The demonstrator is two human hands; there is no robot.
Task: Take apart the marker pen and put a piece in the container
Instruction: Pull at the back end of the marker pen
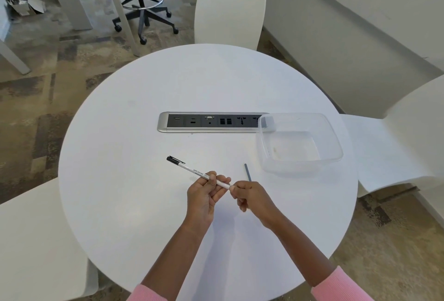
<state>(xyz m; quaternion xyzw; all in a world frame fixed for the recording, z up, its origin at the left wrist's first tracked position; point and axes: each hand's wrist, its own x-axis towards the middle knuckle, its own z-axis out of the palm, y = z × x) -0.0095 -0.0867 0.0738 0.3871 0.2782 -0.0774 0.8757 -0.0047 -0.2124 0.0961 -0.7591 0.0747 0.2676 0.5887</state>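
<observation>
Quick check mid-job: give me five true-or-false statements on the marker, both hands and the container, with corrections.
1. The left hand holds the marker pen. True.
2. The black cap is off the pen. False: it sits on the far end.
3. The container holds a pen piece. False: nothing lies in it.
4. A thin grey rod lies on the table. True.
5. The right hand rests flat on the table. False: its fingers pinch the pen's end.

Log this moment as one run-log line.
left hand: holds marker pen | right hand: pinching pen's end | grey rod: on table | container: empty
</observation>
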